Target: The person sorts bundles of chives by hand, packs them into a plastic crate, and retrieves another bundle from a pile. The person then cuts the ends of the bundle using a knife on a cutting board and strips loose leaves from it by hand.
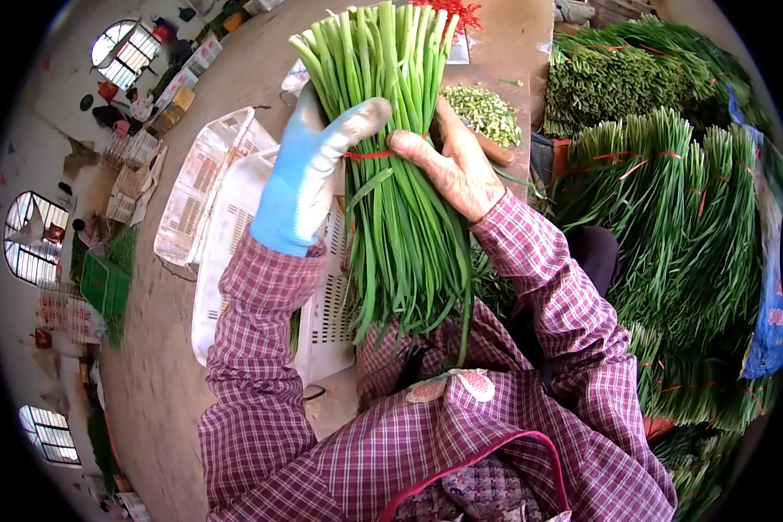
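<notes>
Upright in front of me is a thick bunch of garlic chives [409, 235], pale cut stems at the top and green leaves hanging toward my lap. A red tie [367, 156] runs round its middle. My left hand [300, 174], in a blue glove with a whitish palm, is closed round the left side, thumb across the stems. On the right side my bare right hand [457, 170] grips the bunch near the tie, its thumb pressed on the front. The fingers of both hands are partly hidden behind the stems.
White plastic crates [207, 191] stand to the left. Chopped stem ends [487, 113] lie on a board behind my right hand, near a brown rounded piece [493, 150]. Red ties [451, 10] lie at the far edge. Tied chive bundles [644, 200] are stacked at right.
</notes>
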`<state>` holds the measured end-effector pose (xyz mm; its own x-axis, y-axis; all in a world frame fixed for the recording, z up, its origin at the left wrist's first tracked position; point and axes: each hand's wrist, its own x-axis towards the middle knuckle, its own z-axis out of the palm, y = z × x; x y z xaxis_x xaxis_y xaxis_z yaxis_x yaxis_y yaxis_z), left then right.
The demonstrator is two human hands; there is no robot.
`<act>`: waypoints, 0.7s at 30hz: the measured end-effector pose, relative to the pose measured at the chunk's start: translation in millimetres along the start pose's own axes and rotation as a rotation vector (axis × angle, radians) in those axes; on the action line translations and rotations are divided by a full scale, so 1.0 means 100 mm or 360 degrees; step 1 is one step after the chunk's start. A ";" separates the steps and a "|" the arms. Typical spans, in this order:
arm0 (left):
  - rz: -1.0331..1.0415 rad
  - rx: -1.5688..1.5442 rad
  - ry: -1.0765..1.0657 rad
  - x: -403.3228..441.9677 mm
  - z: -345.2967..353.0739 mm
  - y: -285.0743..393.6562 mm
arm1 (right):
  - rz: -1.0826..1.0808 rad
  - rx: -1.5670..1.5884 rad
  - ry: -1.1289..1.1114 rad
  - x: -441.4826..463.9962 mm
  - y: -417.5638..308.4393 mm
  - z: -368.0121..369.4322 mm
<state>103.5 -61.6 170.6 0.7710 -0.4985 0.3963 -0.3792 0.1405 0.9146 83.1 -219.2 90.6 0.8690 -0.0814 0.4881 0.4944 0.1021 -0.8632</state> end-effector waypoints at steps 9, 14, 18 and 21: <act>-0.0292 -0.0947 -0.0046 -0.04 -0.12 -0.32 | 0.0043 -0.0095 -0.0164 0.27 -0.29 0.02; -0.0257 -0.1129 0.0057 -0.08 -0.14 -0.50 | -0.0323 -0.1230 0.0174 0.15 -0.33 -0.09; -0.0379 -0.1261 0.0102 -0.07 -0.18 -0.55 | -0.0826 -0.1256 0.0271 0.01 -0.52 -0.17; -0.0477 -0.1247 0.0139 -0.09 -0.11 -0.46 | -0.1041 -0.1442 -0.0117 -0.04 -0.58 -0.14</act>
<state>119.6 -54.2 125.4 0.8316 -0.5458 0.1029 0.2878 0.5819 0.7606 50.5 -238.3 136.7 0.4612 0.2069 0.8629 0.6850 -0.7011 -0.1980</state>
